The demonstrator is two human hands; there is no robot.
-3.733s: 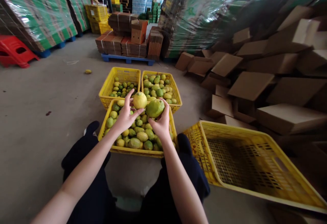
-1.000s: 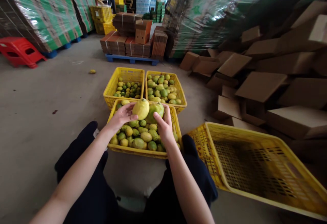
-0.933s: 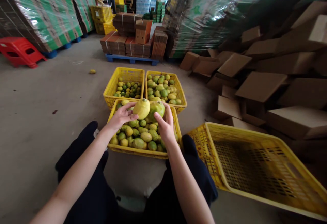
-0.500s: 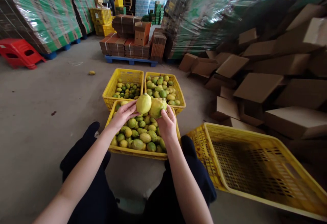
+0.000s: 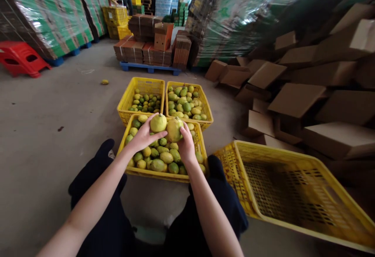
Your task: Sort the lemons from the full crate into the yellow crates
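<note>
Yellow round fruit (image 5: 158, 123) clasped in left hand (image 5: 146, 134); lumpy fruit (image 5: 174, 129), perhaps rough-skinned, held by right hand (image 5: 186, 143); plastic crate (image 5: 202, 143) below

Cartons (image 5: 295, 100) crowd the floor's (image 5: 73, 112) right edge, a red stool (image 5: 20, 58) stands at its left, and bundled cardboard (image 5: 158, 56) tops a blue pallet (image 5: 150, 69).

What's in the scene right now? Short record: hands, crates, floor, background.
left hand: left hand holds a yellowish fruit
right hand: right hand holds a mottled fruit
held fruits: side by side above the near crate; contact unclear
far crates: left crate and right crate, both containing fruit
side crate: larger-looking yellow crate, at right
floor: loose fruit, red stool
background: cardboard boxes piled at right
</note>
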